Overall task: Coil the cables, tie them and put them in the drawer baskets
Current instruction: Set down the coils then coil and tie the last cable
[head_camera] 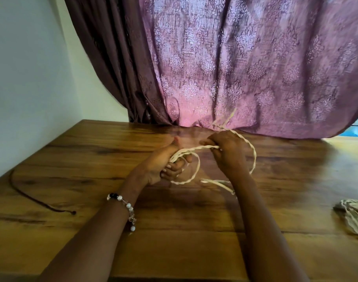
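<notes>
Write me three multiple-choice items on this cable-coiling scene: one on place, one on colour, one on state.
1. Where does the dark cord lie?
A. on the table's left part
B. in a basket
C. over the curtain

2. What colour is the twisted cable in the hands?
A. black
B. cream
C. blue

3. How is the left hand?
A. flat on the table
B. curled round cable strands
C. hanging idle

Key: 1 A, it lies on the wooden table left of the arms; 2 B, its strands are pale cream; 3 B, its fingers close on a bundle while the right hand pinches a strand.
</notes>
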### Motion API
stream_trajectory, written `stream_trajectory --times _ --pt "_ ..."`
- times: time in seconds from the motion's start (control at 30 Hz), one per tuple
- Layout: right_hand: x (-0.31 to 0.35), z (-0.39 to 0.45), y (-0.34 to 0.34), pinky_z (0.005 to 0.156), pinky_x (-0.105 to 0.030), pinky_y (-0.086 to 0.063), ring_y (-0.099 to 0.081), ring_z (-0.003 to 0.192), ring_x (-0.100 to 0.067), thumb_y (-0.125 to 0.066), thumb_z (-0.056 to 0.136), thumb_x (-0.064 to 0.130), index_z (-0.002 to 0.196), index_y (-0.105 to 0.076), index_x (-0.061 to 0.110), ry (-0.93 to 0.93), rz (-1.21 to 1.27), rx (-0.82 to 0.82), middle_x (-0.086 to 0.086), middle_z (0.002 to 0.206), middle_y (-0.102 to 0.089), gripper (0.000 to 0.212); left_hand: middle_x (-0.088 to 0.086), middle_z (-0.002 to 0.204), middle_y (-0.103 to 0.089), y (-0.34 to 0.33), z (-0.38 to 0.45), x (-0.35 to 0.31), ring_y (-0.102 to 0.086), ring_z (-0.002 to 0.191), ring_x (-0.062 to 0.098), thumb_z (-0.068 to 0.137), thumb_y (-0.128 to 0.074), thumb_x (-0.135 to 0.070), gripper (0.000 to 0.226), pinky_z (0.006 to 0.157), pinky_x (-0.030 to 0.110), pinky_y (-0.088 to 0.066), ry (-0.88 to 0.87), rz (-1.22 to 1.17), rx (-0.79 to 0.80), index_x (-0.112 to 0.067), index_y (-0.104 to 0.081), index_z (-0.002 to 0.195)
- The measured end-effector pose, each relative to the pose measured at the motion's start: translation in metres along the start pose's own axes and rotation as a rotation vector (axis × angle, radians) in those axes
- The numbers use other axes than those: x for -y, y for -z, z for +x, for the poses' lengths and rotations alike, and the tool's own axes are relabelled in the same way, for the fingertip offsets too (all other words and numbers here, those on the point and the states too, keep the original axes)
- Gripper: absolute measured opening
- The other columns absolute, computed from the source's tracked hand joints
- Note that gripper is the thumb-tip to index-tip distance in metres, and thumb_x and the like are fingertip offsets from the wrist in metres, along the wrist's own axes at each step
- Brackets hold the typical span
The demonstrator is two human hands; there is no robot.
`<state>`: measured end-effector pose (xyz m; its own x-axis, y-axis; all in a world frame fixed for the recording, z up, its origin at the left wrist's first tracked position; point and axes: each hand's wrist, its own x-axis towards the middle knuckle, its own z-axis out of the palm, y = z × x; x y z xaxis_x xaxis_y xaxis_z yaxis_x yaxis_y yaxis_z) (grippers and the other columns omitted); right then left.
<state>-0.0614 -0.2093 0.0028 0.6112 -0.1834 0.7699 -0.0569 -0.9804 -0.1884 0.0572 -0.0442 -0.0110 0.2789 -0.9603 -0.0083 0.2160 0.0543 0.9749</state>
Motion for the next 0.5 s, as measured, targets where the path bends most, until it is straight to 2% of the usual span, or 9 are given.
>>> stream_trajectory --times 0.07,0.13,0.23,0.3,0.33,0.4,0.5 --pt "-0.011 -0.004 0.006 0.064 -0.037 -0.042 -0.061 0.077 -0.031 -0.051 0.080 0.032 0.081 -0.068 0.009 -0.168 -0.025 0.028 -0.010 0.079 -0.069 0.029 -0.009 0.038 -0.027 0.004 -0.003 -0.002 -0.018 0.029 0.000 0.080 -0.049 -0.062 0.052 0.038 0.007 -0.010 -0.080 -0.115 0.067 -0.011 -0.058 0.073" --pt "-0.014 -0.007 0.005 0.065 -0.033 -0.043 -0.063 0.074 -0.023 -0.057 0.081 0.026 0.080 -0.068 0.011 -0.242 0.053 0.143 -0.005 0.074 -0.071 0.019 -0.009 0.040 -0.026 0.002 -0.005 -0.004 -0.020 0.029 0.000 0.078 -0.066 -0.051 0.038 0.040 0.006 -0.014 -0.181 -0.162 0.058 -0.015 -0.057 0.067" --pt "-0.002 -0.006 -0.002 0.056 -0.026 -0.048 -0.058 0.051 -0.005 -0.070 0.083 0.012 0.078 -0.067 0.010 -0.341 0.444 0.227 0.008 0.055 -0.065 0.006 -0.007 0.042 -0.013 0.001 -0.005 -0.008 -0.016 0.026 0.000 0.085 -0.051 -0.041 0.034 0.037 0.006 -0.011 -0.202 -0.299 -0.025 -0.018 -0.053 0.060" --pt "0.005 -0.005 -0.003 0.049 -0.024 -0.050 -0.055 0.046 -0.009 -0.072 0.077 0.001 0.079 -0.065 0.005 -0.440 0.743 0.186 0.002 0.059 -0.068 0.008 -0.006 0.042 -0.009 0.003 -0.004 -0.012 -0.007 0.028 0.003 0.087 -0.042 -0.042 0.035 0.031 0.008 -0.010 -0.215 -0.441 -0.062 -0.018 -0.047 0.062" --pt "0.006 -0.005 -0.002 0.048 -0.024 -0.050 -0.056 0.048 -0.012 -0.074 0.074 0.000 0.078 -0.065 0.004 -0.473 0.849 0.176 -0.007 0.064 -0.069 0.010 -0.007 0.040 -0.011 0.006 -0.004 -0.013 -0.004 0.030 0.005 0.087 -0.040 -0.043 0.035 0.029 0.009 -0.010 -0.233 -0.493 -0.067 -0.018 -0.046 0.063" --pt "0.005 -0.007 -0.002 0.055 -0.022 -0.051 -0.059 0.060 -0.015 -0.077 0.071 0.003 0.072 -0.067 0.009 -0.473 0.912 0.232 -0.016 0.073 -0.068 0.011 -0.008 0.040 -0.012 0.011 -0.004 -0.013 -0.005 0.032 0.006 0.089 -0.038 -0.043 0.037 0.026 0.011 -0.013 -0.274 -0.572 -0.027 -0.018 -0.049 0.064" --pt "0.000 -0.010 -0.006 0.066 -0.021 -0.047 -0.058 0.072 -0.011 -0.077 0.075 0.009 0.074 -0.069 0.009 -0.462 0.751 0.356 -0.012 0.079 -0.068 0.008 -0.007 0.044 -0.017 0.020 -0.003 -0.011 -0.013 0.032 0.006 0.089 -0.046 -0.041 0.033 0.026 0.015 -0.022 -0.313 -0.672 0.132 -0.015 -0.054 0.071"
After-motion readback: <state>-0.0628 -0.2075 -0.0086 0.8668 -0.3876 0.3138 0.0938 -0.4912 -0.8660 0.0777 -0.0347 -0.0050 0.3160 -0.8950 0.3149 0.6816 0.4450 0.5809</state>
